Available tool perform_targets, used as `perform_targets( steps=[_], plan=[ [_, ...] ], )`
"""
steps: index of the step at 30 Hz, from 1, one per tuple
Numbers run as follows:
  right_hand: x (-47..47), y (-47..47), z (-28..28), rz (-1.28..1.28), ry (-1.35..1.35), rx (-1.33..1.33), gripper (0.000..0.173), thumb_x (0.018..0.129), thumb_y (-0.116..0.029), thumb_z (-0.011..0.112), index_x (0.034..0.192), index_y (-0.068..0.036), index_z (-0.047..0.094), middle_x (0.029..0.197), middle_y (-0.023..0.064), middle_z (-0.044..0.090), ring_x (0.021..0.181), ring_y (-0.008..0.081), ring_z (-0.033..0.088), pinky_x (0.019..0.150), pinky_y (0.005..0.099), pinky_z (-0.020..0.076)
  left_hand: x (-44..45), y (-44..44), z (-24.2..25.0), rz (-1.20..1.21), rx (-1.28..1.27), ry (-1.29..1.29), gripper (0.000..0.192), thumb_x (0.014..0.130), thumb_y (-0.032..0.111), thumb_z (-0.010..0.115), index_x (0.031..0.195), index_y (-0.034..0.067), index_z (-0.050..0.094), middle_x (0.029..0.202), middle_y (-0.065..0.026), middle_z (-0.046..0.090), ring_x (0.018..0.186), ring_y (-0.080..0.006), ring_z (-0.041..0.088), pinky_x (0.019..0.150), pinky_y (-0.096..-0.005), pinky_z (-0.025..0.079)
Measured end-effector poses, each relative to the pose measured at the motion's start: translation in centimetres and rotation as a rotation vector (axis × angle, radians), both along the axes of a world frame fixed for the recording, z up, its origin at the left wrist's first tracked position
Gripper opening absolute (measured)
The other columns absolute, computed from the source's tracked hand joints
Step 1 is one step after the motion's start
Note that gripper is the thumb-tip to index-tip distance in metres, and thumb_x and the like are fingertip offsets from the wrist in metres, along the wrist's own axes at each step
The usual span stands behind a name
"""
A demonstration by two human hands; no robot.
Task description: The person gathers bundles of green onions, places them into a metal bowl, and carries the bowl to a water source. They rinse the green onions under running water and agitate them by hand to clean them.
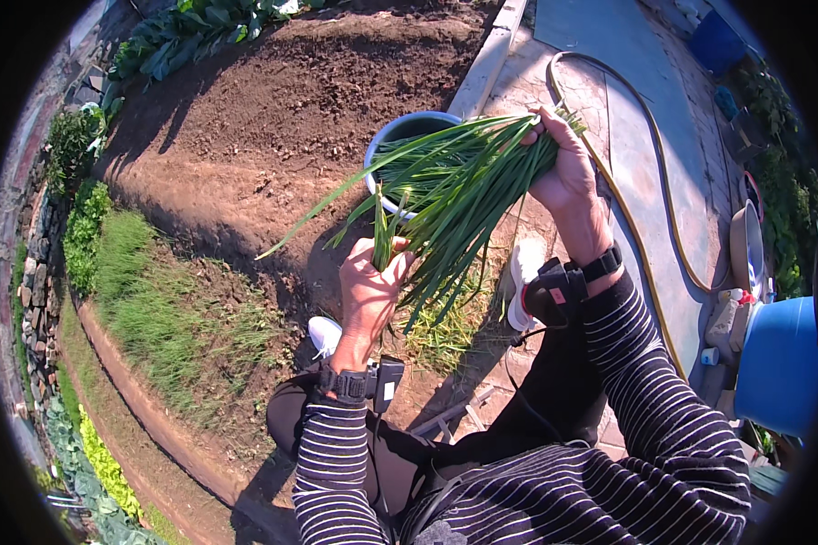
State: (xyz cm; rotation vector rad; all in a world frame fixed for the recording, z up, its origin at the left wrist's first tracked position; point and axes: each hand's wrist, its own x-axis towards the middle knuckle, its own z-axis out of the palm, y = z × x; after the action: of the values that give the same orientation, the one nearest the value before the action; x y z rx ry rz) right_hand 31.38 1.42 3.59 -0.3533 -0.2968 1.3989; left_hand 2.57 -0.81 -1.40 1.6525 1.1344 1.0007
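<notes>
A thick bunch of long green leaves, apparently Chinese chives (480, 180), is gripped near its pale cut ends by my right hand (564, 167). The leaves fan out down and to the left. My left hand (375, 279) holds a small tuft of short green leaves (383, 235) in its fist, beside the bunch's drooping tips. Behind the bunch stands a bucket with a pale rim (371, 160), and more cut green leaves (416, 163) lie in it. The bunch hides part of the bucket.
Loose leaves (443, 340) litter the ground between my white shoes (526, 279). A garden hose (644, 252) loops over the paving at right, near a blue barrel (780, 368). Bare tilled soil (279, 102) lies ahead, with a patch of thin green plants (150, 306) at left.
</notes>
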Motion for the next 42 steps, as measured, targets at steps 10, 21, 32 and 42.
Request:
perform_targets(
  steps=[10, 21, 32, 42],
  plan=[
    [0.2, 0.1, -0.2, 0.011, -0.004, -0.006, 0.012, 0.092, -0.014, 0.062, 0.094, -0.002, 0.062, 0.078, 0.0036, 0.059, 0.072, 0.0176, 0.059, 0.072, 0.0343, 0.0534, -0.1, 0.1, 0.8, -0.035, 0.200, 0.228, 0.005, 0.083, 0.003, 0.066, 0.086, -0.001, 0.065, 0.074, -0.0043, 0.061, 0.067, -0.0099, 0.059, 0.059, -0.0256, 0.047],
    [1.7, 0.2, -0.1, -0.091, 0.067, -0.009, 0.010, 0.091, -0.013, 0.062, 0.092, -0.004, 0.062, 0.077, 0.0038, 0.059, 0.072, 0.0175, 0.059, 0.072, 0.0322, 0.0524, -2.0, 0.6, 0.6, 0.052, 0.045, 0.291, 0.006, 0.081, 0.003, 0.065, 0.079, -0.001, 0.062, 0.070, -0.0110, 0.062, 0.063, -0.0196, 0.062, 0.060, -0.0305, 0.048],
    [4.3, -0.1, -1.2, -0.128, 0.035, 0.105, 0.014, 0.095, -0.016, 0.058, 0.097, -0.004, 0.062, 0.079, 0.0022, 0.061, 0.073, 0.0158, 0.059, 0.084, 0.0418, 0.0507, -4.8, 1.2, 2.2, 0.202, -0.282, -0.038, 0.017, 0.091, 0.017, 0.067, 0.096, 0.002, 0.071, 0.082, -0.0028, 0.067, 0.052, -0.0009, 0.048, 0.045, -0.0169, 0.033],
    [3.7, -0.2, -0.9, -0.040, 0.088, 0.146, 0.014, 0.094, -0.014, 0.058, 0.101, -0.003, 0.063, 0.085, 0.0038, 0.064, 0.074, 0.0158, 0.060, 0.088, 0.0402, 0.0491, -2.7, -0.2, 5.0, -0.114, -0.549, -0.256, 0.018, 0.086, 0.016, 0.072, 0.097, 0.002, 0.071, 0.071, 0.0043, 0.061, 0.054, -0.0015, 0.045, 0.048, -0.0184, 0.035]
  ],
)
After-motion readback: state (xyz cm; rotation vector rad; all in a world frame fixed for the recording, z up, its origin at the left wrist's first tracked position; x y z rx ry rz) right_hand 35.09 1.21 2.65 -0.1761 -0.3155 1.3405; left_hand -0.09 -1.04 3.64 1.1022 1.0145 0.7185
